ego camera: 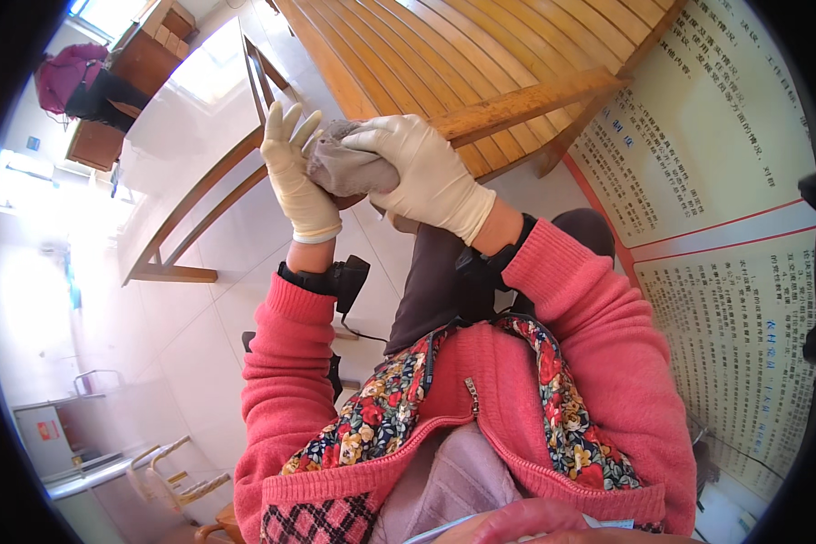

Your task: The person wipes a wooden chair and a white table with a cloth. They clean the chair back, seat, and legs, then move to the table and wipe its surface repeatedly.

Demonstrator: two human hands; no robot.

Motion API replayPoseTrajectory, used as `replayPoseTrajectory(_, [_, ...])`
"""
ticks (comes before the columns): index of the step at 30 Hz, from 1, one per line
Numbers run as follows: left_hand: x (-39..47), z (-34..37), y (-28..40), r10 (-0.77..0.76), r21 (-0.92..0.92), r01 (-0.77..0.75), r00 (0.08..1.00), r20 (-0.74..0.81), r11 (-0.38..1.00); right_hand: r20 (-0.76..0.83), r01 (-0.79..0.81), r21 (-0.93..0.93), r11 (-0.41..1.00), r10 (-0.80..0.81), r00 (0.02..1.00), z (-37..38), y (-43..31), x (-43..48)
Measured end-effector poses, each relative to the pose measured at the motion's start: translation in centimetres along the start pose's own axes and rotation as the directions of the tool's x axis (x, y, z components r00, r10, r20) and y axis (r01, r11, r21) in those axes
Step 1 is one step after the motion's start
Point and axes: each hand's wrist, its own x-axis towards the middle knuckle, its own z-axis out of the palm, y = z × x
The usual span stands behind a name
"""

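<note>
A crumpled grey cloth [353, 166] is bunched in my right hand [425, 173], whose fingers press over its top. My left hand [296, 180] is raised beside it with fingers spread, its palm side against or very near the cloth; contact is hard to tell. Both hands wear thin off-white gloves. Just beyond them is a slatted wooden bench [442, 61], and its wooden armrest [530, 105] runs up to my right hand. Part of a brown wooden surface shows beneath the cloth, mostly hidden.
To the left stands a long table [183, 129] with a glossy pale top and wooden legs. Wall panels [714, 285] bearing writing rise on the right. A person [85, 88] bends near wooden cabinets at the far left. A pale-framed chair [166, 476] is at lower left.
</note>
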Motion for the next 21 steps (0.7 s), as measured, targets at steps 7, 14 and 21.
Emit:
replayPoseTrajectory(7, [0.3,0.0,-0.1,-0.004,0.229,0.007,1.0,-0.014,0.973,-0.086,-0.257,-0.103,0.961,0.249,0.965,-8.0,7.8,-2.1])
replayPoseTrajectory(14, [0.4,1.3,0.1,-0.028,0.499,0.024,1.0,0.001,0.866,-0.161,-0.576,-0.126,0.808,0.556,0.815,-18.5,16.9,-3.5])
replayPoseTrajectory(21, [0.6,1.6,0.1,-0.1,0.625,0.081,0.995,-0.005,0.776,-0.21,-0.47,-0.301,0.83,0.423,0.882,-19.7,19.9,-4.3])
